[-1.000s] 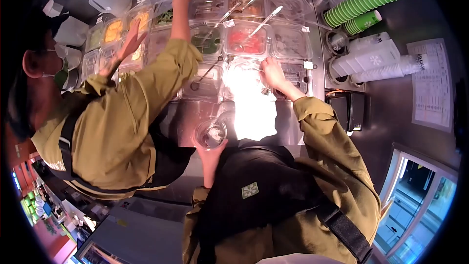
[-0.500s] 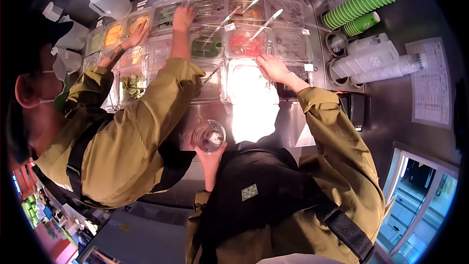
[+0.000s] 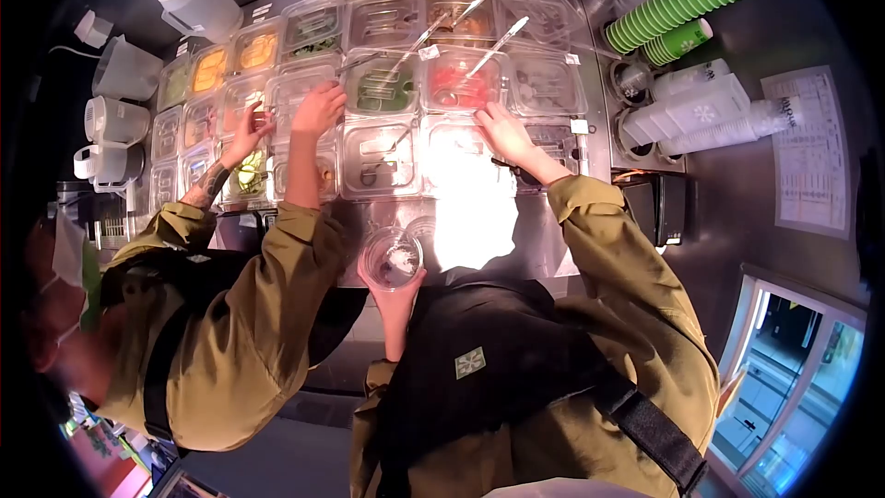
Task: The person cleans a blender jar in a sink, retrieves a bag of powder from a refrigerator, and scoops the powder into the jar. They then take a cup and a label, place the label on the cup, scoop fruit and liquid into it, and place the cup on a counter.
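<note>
My left hand is wrapped round a clear plastic cup with some whitish content at its bottom, held at the counter's front edge. Ahead and to the right, my right hand has its fingers bent together at the front rim of a clear container of red pieces. What lies under those fingertips is hidden. Just below that hand a container is washed out by bright light. A white-handled utensil slants out of the red container, and a container of dark green food stands to its left.
At my left a co-worker's hands reach over lidded containers. White jugs line the back left. To the right are stacked green cups, clear cups and a printed sheet.
The co-worker's hands have come back from the rear containers towards the nearer rows, and their body has shifted down and left. My hands stay nearly where they were.
</note>
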Demonstrator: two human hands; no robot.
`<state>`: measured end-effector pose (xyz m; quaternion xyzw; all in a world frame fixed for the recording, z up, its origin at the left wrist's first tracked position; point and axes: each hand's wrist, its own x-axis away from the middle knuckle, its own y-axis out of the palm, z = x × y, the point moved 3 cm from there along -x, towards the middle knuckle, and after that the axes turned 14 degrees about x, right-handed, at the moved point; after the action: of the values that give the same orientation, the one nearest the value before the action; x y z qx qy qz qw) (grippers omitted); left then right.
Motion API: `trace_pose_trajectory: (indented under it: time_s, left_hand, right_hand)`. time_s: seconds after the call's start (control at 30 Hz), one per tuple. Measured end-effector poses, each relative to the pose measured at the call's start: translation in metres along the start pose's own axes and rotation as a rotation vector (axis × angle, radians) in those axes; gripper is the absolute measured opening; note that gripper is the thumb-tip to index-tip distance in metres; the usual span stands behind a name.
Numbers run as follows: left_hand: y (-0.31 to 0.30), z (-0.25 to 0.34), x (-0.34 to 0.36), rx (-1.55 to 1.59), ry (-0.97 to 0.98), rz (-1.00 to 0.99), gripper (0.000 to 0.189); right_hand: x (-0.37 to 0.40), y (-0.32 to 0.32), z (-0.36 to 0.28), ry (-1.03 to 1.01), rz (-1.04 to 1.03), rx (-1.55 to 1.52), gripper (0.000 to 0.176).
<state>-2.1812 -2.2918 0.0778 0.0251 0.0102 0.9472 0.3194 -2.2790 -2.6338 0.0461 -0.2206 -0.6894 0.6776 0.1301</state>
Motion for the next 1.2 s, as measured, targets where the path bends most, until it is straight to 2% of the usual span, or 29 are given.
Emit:
trace_pose_trajectory:
  time_s: [0.07,0.17,0.27,0.37,0.47,0.5,0.63,0.73,0.83,0.97,1.07,1.1,1.2]
  left_hand:
    - [0.0,-0.003,0.001,0.072,-0.027,0.021,0.103]
    - [-0.002,-0.003,0.001,0.058,-0.037,0.031,0.103]
    - [-0.003,-0.003,0.001,0.032,-0.042,0.043,0.104]
    - [0.001,0.003,-0.002,0.023,-0.043,0.035,0.103]
    - [0.002,0.011,-0.002,0.038,-0.021,0.055,0.101]
    - [0.002,0.011,-0.001,0.053,-0.012,0.044,0.101]
    - [-0.002,0.008,0.002,0.056,0.011,0.035,0.099]
    - [-0.007,0.006,0.004,0.058,0.017,0.048,0.099]
    - [-0.008,0.012,0.006,0.043,0.031,0.071,0.1]
    - [-0.011,0.017,0.011,0.054,0.073,0.093,0.102]
    - [-0.018,0.007,0.025,0.025,0.066,0.103,0.102]
    - [-0.019,0.007,0.028,0.001,0.073,0.1,0.101]
    - [-0.014,0.02,0.045,-0.084,0.091,0.076,0.098]
  right_hand:
    - [-0.002,-0.001,-0.001,-0.014,0.038,0.074,0.023]
    - [0.005,-0.008,-0.009,0.071,0.177,0.033,0.027]
    - [0.025,-0.01,-0.037,0.072,-0.078,-0.096,0.038]
    - [0.048,0.013,-0.059,-0.051,-0.037,0.037,0.053]
    - [0.049,0.023,-0.046,-0.134,-0.107,0.104,0.06]
    - [0.047,0.019,-0.044,-0.165,-0.077,0.104,0.058]
    - [0.029,0.019,-0.061,-0.122,-0.236,0.166,0.062]
    - [-0.003,0.013,-0.104,-0.168,-0.031,-0.131,0.065]
    - [-0.031,0.025,-0.143,-0.154,-0.004,-0.162,0.065]
    - [-0.041,0.049,-0.158,-0.094,-0.155,-0.08,0.069]
    - [-0.038,0.04,-0.153,-0.138,-0.189,-0.017,0.069]
    - [-0.035,0.04,-0.152,-0.137,-0.1,-0.071,0.066]
    - [-0.011,0.006,-0.155,-0.177,-0.023,-0.121,0.061]
